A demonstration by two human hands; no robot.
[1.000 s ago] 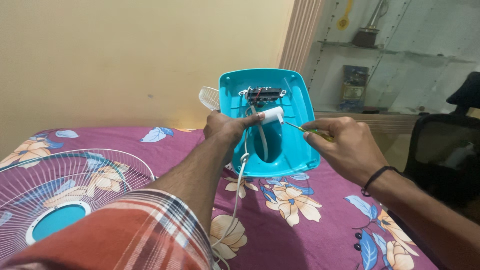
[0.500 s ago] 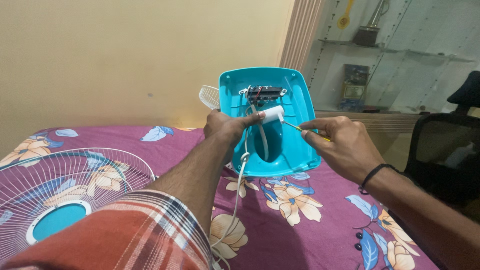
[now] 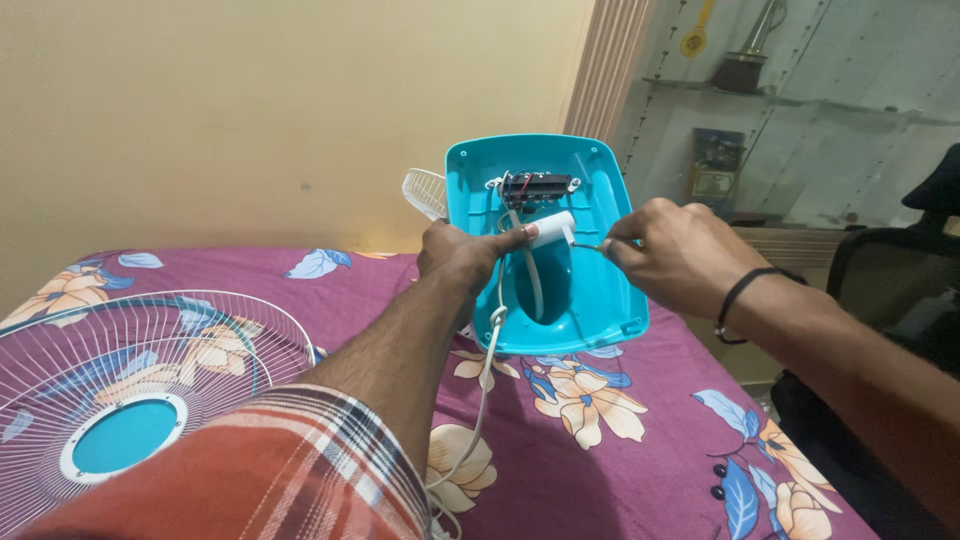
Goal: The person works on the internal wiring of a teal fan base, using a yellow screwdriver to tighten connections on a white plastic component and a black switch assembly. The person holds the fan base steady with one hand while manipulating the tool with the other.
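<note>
A turquoise plastic fan base [image 3: 590, 290] stands tilted up on the bed, its hollow underside facing me. Inside, near the top, sit a small circuit board with wires [image 3: 535, 186] and a white cylindrical capacitor [image 3: 553, 229]. My left hand [image 3: 465, 255] grips the base's left edge, its thumb pressing the capacitor. My right hand [image 3: 675, 255] pinches a thin screwdriver [image 3: 588, 246] whose tip touches the capacitor's end. A white power cord [image 3: 487, 390] runs down from the base across the bedsheet.
A white wire fan guard [image 3: 120, 390] with a turquoise centre lies at left on the purple floral bedsheet [image 3: 620, 440]. A second white grille piece [image 3: 424, 192] peeks out behind the base. A black chair [image 3: 900, 290] stands at right, shelves behind it.
My right hand has shifted slightly left and up, bringing the screwdriver tip against the capacitor. The left hand and the base stay where they were.
</note>
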